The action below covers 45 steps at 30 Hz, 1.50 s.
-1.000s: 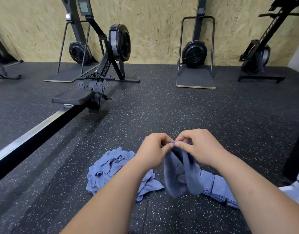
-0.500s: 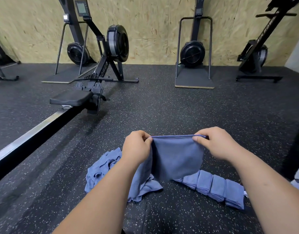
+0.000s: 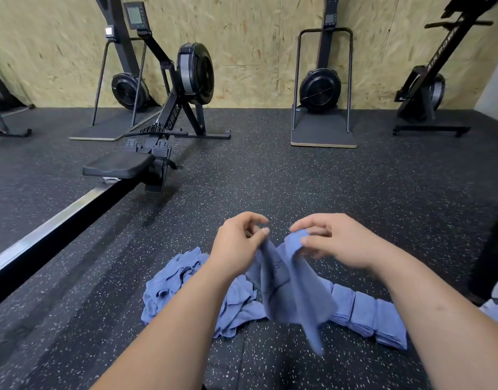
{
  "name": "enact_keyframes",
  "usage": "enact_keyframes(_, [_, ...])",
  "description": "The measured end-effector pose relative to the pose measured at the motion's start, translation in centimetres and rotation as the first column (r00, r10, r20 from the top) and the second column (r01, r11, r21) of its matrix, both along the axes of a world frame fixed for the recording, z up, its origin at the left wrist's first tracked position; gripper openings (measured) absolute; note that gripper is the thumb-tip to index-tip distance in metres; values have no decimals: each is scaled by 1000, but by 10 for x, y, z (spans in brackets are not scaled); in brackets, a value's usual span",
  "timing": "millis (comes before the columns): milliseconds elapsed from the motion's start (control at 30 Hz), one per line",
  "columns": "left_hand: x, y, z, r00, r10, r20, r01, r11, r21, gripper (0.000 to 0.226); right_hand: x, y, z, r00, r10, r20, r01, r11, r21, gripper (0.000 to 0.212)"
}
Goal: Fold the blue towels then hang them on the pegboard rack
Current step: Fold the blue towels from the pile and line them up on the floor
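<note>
Head cam has the blue towel [image 3: 293, 288] hanging in the air low over the rubber floor [image 3: 298, 178], bunched up and drooping to a point. Your left hand [image 3: 236, 249] pinches one top corner and your right hand [image 3: 337, 243] pinches the other, hands close but not touching. The crumpled pile [image 3: 180, 282] sits just behind on your left and the folded row [image 3: 366, 313] on your right. Those look like light fingertip grips, so a corner could slip and skew the fold, or the dangling tail could drag over the folded row. No basket or bin in view, and no pegboard rack either.
</note>
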<state>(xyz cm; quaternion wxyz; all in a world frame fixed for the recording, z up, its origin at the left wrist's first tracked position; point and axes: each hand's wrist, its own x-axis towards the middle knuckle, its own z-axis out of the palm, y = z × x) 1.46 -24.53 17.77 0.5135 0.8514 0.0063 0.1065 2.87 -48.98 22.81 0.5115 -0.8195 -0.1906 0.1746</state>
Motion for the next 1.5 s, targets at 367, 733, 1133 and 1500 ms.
enact_keyframes(367, [-11,-22,9,977,-206,52,212,945,-247,19,2,16,-12,902,-23,430,134,964,-231,12])
enact_keyframes(733, [-15,-23,14,970,-233,65,242,932,-270,17,0,18,-9,861,-117,496,259,938,-229,21])
enact_keyframes(1133, [-12,-23,9,973,-220,64,227,962,-151,16,2,16,-17,897,12,441,122,954,-274,18])
enact_keyframes(1500, [0,34,12,952,232,199,-237,972,0,19,25,-39,-36,915,-110,388,304,821,-483,17])
